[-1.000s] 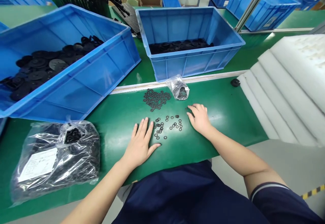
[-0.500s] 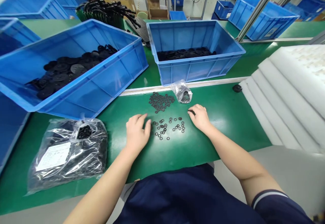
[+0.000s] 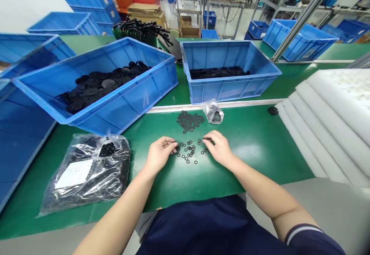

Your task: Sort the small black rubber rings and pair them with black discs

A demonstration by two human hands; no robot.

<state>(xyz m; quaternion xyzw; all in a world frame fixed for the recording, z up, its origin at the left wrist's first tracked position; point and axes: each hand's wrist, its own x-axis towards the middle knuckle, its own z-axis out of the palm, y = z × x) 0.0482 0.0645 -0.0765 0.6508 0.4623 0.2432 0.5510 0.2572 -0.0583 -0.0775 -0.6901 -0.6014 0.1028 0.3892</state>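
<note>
Small black rings (image 3: 190, 151) lie scattered on the green tabletop between my hands. Behind them is a denser patch of similar rings (image 3: 189, 121). My left hand (image 3: 162, 154) is at the left edge of the scattered rings, thumb and fingers closed on black rings at the fingertips. From the right side, my right hand (image 3: 217, 147) reaches over the rings, its fingers curled and something dark, seemingly black rings, between thumb and fingers. How many each hand holds is hidden. A small clear bag (image 3: 213, 112) with black rings inside lies behind my right hand.
A large clear bag of black parts (image 3: 92, 174) with a white label lies left. Two blue bins (image 3: 130, 97) (image 3: 231, 91) of black discs stand at the back. White foam sheets (image 3: 326, 131) are stacked right, beside a black round part (image 3: 273, 110).
My right hand has moved left and toward me, over the right-hand rings. My left hand has closed at the ring edge. The camera view has tilted up and shifted left.
</note>
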